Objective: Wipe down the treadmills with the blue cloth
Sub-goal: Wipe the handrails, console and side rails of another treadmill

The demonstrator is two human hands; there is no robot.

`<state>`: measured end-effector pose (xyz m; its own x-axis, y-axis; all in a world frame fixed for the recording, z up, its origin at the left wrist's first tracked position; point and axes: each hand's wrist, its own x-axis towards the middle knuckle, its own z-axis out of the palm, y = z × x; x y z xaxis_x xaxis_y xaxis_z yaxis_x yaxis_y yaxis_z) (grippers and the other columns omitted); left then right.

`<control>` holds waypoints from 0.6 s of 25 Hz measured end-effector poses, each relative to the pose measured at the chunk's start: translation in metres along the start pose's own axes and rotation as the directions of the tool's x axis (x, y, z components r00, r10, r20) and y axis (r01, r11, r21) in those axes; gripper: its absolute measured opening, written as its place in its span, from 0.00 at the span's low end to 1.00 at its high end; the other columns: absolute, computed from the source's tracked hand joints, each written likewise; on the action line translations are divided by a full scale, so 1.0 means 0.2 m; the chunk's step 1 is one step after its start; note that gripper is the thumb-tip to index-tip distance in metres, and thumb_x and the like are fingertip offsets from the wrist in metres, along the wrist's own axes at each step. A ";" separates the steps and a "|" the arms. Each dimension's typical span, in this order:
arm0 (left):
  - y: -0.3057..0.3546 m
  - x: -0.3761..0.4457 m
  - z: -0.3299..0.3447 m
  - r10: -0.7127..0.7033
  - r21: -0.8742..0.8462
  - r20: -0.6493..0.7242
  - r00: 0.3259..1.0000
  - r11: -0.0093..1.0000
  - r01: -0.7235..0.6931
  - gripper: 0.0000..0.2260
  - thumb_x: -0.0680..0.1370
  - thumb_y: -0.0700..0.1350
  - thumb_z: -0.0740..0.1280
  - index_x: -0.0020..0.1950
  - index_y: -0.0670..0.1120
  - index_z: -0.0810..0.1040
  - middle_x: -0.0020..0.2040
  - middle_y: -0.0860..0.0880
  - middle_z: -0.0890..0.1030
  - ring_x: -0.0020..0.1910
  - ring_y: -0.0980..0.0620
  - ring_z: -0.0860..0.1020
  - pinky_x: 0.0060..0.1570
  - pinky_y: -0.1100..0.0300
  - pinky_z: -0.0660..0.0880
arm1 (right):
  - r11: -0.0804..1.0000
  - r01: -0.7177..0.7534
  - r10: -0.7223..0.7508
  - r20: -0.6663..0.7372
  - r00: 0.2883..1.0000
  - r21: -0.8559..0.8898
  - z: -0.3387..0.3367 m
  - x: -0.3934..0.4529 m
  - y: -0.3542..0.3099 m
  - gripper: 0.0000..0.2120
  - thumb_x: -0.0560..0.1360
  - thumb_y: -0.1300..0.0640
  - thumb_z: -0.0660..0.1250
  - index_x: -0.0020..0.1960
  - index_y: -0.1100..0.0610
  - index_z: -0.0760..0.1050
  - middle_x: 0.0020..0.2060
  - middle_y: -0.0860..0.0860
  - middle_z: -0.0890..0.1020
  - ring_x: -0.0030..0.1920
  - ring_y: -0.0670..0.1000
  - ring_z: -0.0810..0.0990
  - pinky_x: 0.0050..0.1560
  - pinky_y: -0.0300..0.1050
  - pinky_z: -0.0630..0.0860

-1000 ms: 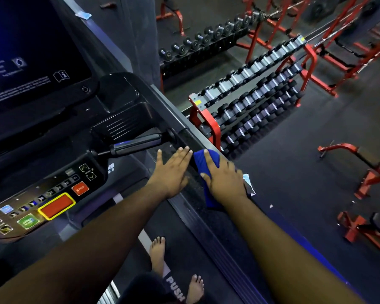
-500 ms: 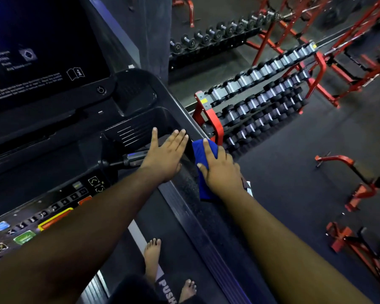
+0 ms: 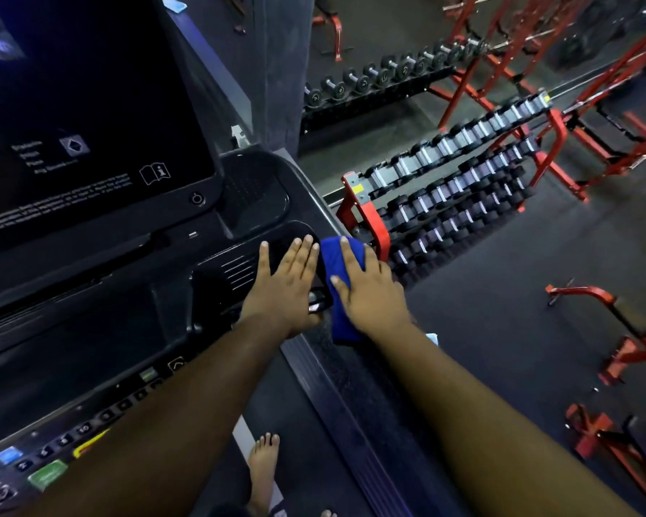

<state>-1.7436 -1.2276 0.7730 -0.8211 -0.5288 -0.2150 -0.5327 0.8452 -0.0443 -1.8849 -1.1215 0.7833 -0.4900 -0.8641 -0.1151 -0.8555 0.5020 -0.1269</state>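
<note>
The blue cloth point(image 3: 337, 270) lies along the right side rail of the black treadmill point(image 3: 336, 371), near the console's right corner. My right hand point(image 3: 370, 292) presses flat on the cloth with straight fingers, covering its middle. Just to its left, my left hand point(image 3: 284, 285) rests flat with fingers spread on the console's right tray point(image 3: 239, 270), over the short handgrip. The dark console screen point(image 3: 90, 117) fills the upper left.
A button panel point(image 3: 49, 468) with green, blue and yellow keys runs along the lower left. My bare feet point(image 3: 263, 468) stand on the belt. Right of the rail, a red dumbbell rack point(image 3: 452, 188) and red benches point(image 3: 619, 337) stand on dark floor.
Both hands have slid forward along the rail toward the console's front corner, the right one carrying the cloth with it. The left hand moved from the rail onto the tray.
</note>
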 end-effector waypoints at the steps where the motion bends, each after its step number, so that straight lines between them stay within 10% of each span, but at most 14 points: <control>1: 0.00 0.00 -0.01 -0.016 -0.014 0.003 1.000 1.000 0.016 0.51 0.73 0.75 0.50 0.77 0.41 0.29 0.78 0.44 0.30 0.79 0.47 0.33 0.71 0.30 0.33 | 1.000 0.017 -0.017 0.020 1.000 -0.005 -0.01 0.10 -0.03 0.31 0.82 0.38 0.49 0.79 0.41 0.39 0.78 0.58 0.56 0.71 0.63 0.65 0.58 0.63 0.74; 8: -0.01 0.03 0.00 -0.040 -0.108 0.031 0.999 0.993 0.043 0.54 0.71 0.73 0.58 0.78 0.43 0.29 0.79 0.44 0.31 0.79 0.47 0.33 0.72 0.31 0.37 | 0.982 0.062 -0.080 0.093 0.992 0.180 -0.03 -0.17 0.18 0.31 0.81 0.38 0.53 0.79 0.39 0.43 0.80 0.53 0.51 0.75 0.59 0.62 0.64 0.59 0.73; 15: -0.01 0.01 -0.03 -0.046 -0.130 -0.012 0.999 0.991 0.044 0.51 0.73 0.70 0.58 0.79 0.42 0.34 0.80 0.45 0.34 0.79 0.48 0.36 0.72 0.31 0.38 | 0.993 0.090 -0.085 0.076 0.993 -0.073 -0.01 0.04 -0.02 0.33 0.81 0.41 0.53 0.79 0.42 0.39 0.80 0.55 0.45 0.79 0.61 0.50 0.69 0.67 0.63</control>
<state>-1.7449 -1.2316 0.7778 -0.7983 -0.5679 -0.2007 -0.5902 0.8039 0.0731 -1.8854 -1.1314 0.7845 -0.4014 -0.8983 -0.1787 -0.9063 0.4178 -0.0642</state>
